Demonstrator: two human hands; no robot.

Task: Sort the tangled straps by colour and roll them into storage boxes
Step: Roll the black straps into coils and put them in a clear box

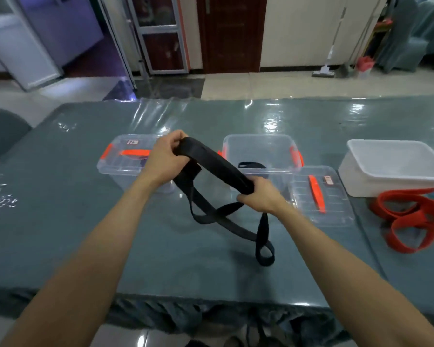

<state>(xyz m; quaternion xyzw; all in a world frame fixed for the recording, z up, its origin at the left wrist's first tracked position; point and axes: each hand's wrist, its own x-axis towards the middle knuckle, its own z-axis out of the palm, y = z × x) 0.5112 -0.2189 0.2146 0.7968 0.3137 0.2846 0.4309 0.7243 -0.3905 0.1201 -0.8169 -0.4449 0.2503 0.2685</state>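
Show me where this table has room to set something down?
Bare table lies left of the lidded box and along the near edge, below the black strap. The right is crowded: loose lid, white tub, red straps.

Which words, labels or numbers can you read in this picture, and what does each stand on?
White label on the closed clear box: handwritten marks, too blurred to read.
Pinkish label on the loose clear lid: too blurred to read.
No other writing shows.
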